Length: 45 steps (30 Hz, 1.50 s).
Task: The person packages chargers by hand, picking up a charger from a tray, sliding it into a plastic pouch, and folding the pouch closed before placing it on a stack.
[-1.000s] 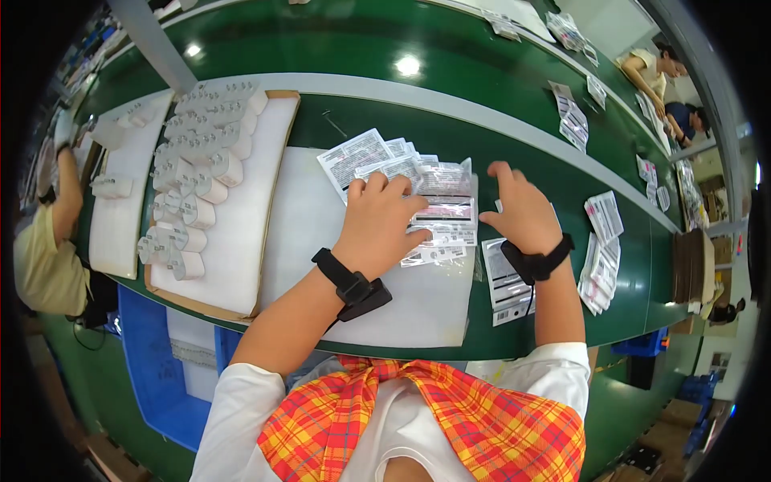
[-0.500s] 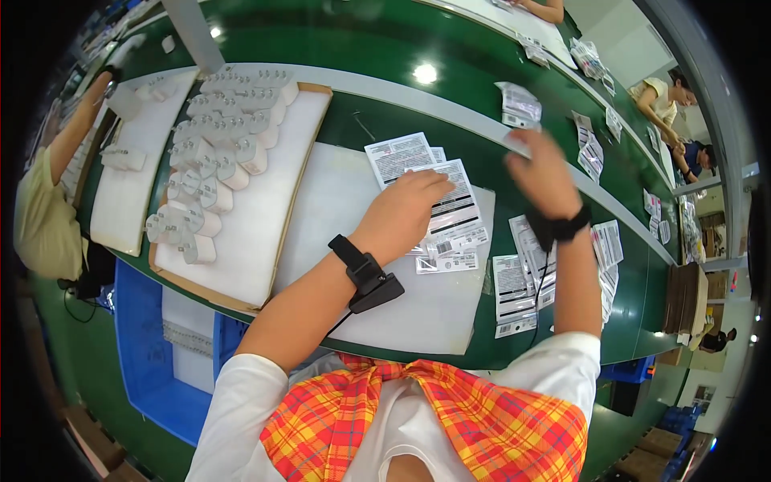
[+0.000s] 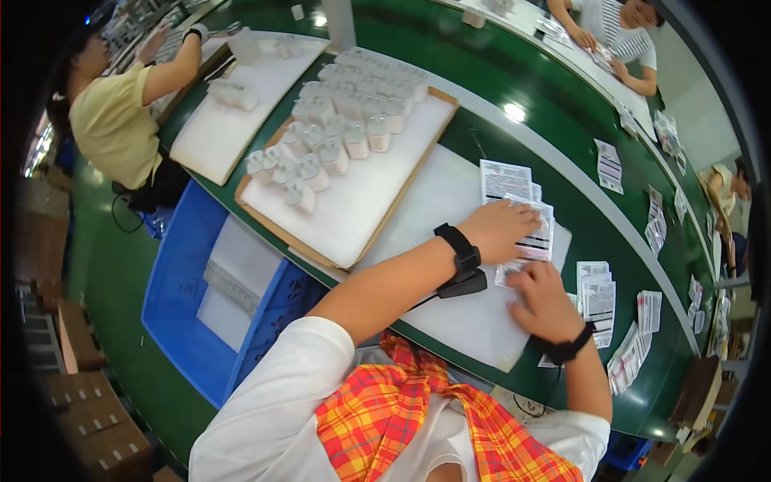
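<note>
Packets [image 3: 544, 243] are piled at the white sheet's [image 3: 482, 325] far edge. Left hand [image 3: 502, 231] is laid over them, fingers extended, no grip seen; right hand [image 3: 546, 301] half-curled at their near side, hold cannot be told. Packet separating judged in hand; single-packet pinch seemingly called for.

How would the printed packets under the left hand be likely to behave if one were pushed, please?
The printed packets look thin and flat, so each is probably light and unlikely to roll. Their sheen suggests they may slide fairly easily. Because they overlap beneath the left hand, pushing one could well drag its neighbours.
</note>
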### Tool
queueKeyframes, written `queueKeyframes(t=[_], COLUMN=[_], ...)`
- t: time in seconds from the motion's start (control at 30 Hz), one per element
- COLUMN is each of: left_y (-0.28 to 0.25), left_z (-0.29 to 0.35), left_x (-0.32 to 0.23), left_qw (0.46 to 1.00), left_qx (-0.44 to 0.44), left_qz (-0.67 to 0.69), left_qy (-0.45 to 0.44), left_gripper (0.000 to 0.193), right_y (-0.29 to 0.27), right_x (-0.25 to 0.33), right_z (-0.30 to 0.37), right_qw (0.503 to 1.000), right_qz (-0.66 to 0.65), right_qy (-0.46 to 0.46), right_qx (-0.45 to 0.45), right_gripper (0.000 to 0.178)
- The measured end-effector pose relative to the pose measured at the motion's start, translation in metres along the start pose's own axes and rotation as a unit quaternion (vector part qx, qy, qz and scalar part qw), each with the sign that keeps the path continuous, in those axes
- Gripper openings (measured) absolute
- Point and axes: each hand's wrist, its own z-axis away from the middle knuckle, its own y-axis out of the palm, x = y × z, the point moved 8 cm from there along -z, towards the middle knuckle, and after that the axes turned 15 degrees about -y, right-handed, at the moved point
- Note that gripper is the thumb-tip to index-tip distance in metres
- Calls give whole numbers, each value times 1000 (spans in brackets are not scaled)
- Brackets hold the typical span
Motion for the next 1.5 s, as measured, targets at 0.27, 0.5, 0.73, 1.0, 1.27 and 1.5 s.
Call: queueKeyframes(t=[0.27, 0.5, 0.73, 1.0, 1.27, 1.5], left_y=[4, 15, -4, -5, -21, 0], left_z=[7, -5, 3, 12, -8, 12], left_x=[-2, -33, -27, -41, -31, -45], left_qw=[998, 995, 997, 986, 992, 979], left_qx=[-43, 11, -16, -137, -127, -166], left_qz=[-49, -78, -73, -60, -21, -115], left_qy=[17, 60, -15, 75, -6, 30], left_gripper=[68, 53, 41, 31, 11, 22], right_y=[-67, -49, -5, -45, -117, -55], right_x=[95, 174, 175, 189, 18, -59], right_z=[-33, -250, -299, -253, 32, 69], right_qw=[992, 953, 945, 931, 674, 757], right_qz=[89, 108, 202, 12, -353, -281], right_qy=[-74, -248, -236, -278, -18, 174], right_qx=[-45, -134, -101, -235, -648, -564], right_gripper=[51, 40, 36, 30, 51, 52])
